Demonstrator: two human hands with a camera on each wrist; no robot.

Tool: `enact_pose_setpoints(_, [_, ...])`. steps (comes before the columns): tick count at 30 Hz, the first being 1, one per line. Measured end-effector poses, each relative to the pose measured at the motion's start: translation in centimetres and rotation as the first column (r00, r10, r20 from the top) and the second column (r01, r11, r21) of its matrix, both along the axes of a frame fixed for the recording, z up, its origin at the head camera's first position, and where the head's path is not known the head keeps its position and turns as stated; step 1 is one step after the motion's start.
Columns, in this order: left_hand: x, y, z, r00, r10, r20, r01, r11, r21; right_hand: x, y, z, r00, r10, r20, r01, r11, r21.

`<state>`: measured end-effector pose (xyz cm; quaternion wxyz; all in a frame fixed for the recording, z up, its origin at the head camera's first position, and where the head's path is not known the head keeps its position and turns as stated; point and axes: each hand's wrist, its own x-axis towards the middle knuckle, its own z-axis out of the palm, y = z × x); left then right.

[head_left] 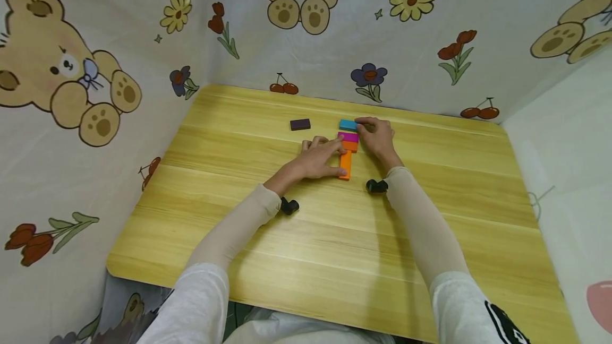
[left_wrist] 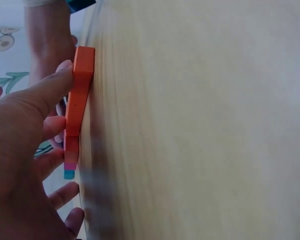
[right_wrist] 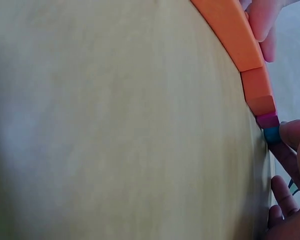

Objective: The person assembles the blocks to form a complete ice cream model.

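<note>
A row of small blocks runs away from the person in the head view. Nearest lies a long orange block [head_left: 345, 163], then a crosswise orange block [head_left: 351, 146], a magenta block [head_left: 350, 137] and, farthest, a blue block [head_left: 347, 125]. My left hand [head_left: 317, 159] reaches in from the left, fingers spread. Its thumb touches the long orange block near its close end, and its index fingertip is at the crosswise orange and magenta blocks. My right hand [head_left: 379, 138] pinches the right end of the blue block between thumb and finger, also seen in the right wrist view.
A dark purple block [head_left: 300, 125] lies apart on the wooden table [head_left: 306, 248], left of the blue one. Black wrist cameras hang beneath both sleeves. A patterned cloth [head_left: 325, 62] stands behind the table's far edge.
</note>
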<state>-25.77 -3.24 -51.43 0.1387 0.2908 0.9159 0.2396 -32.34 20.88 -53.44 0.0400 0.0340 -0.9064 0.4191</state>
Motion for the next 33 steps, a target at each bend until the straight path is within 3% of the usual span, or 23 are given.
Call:
enact_pose_setpoints(10, [0.1,-0.4,0.1,1.000,-0.005,-0.005,0.005,0.999,0.034,0.3,-0.2,-0.4,1.000,0.018,-0.020,-0.018,1.000,-0.004])
enact_pose_setpoints(25, [0.0,-0.1,-0.1,1.000,0.003,-0.013,-0.003,1.000,0.008,1.2,-0.2,-0.3,0.999,0.025,-0.026,-0.026,1.000,-0.009])
enact_pose_setpoints(33, [-0.1,0.1,-0.1,1.000,0.002,-0.011,-0.002,1.000,-0.005,1.6,-0.1,0.2,0.998,0.061,-0.026,-0.059,0.996,0.074])
